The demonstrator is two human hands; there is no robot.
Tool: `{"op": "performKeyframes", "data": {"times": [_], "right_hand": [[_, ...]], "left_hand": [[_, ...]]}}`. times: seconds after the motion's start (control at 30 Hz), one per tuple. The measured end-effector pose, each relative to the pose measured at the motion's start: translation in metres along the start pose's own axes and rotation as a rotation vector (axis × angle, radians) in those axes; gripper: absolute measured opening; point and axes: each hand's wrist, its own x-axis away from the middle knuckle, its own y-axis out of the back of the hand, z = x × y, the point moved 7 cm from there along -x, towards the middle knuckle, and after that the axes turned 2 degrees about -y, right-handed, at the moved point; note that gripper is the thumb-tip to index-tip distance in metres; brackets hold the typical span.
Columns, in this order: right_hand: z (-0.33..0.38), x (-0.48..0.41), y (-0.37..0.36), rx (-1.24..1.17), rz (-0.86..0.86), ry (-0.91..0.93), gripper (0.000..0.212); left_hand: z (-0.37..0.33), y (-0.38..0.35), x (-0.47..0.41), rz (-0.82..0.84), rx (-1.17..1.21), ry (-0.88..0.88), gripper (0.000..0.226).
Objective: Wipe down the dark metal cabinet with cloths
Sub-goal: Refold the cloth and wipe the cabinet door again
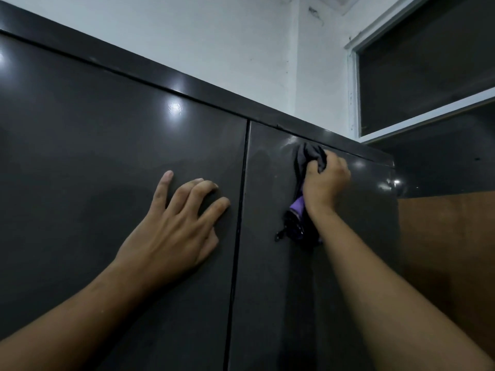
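Observation:
The dark metal cabinet [93, 156] fills most of the view, with two doors split by a vertical seam. My left hand [174, 223] rests flat on the left door, fingers spread, beside the seam. My right hand [325, 180] grips a bunched cloth [308, 162], grey with a purple and black part hanging below the wrist. It presses the cloth against the top of the right door, just under the cabinet's upper rim.
A white wall [214, 44] rises behind the cabinet top. A white-framed dark window [428, 70] sits at upper right. A brown wooden panel [442, 250] stands beside the cabinet's right edge.

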Motion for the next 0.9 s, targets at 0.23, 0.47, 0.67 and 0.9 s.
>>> {"op": "performKeyframes", "data": {"times": [0.23, 0.47, 0.67, 0.9], "right_hand": [[0.072, 0.095, -0.004, -0.211, 0.222, 0.583, 0.029], [0.014, 0.083, 0.026, -0.175, 0.274, 0.624, 0.03], [-0.001, -0.007, 0.003, -0.075, 0.004, 0.043, 0.036], [0.11, 0.039, -0.036, -0.178, 0.077, 0.379, 0.027]], "left_hand": [[-0.001, 0.002, 0.0, -0.052, 0.004, 0.023, 0.054], [0.0, 0.004, 0.002, -0.041, 0.028, 0.019, 0.051], [0.001, 0.003, 0.002, -0.068, 0.037, 0.01, 0.046], [0.009, 0.019, 0.006, -0.236, 0.205, 0.092, 0.039]]}}
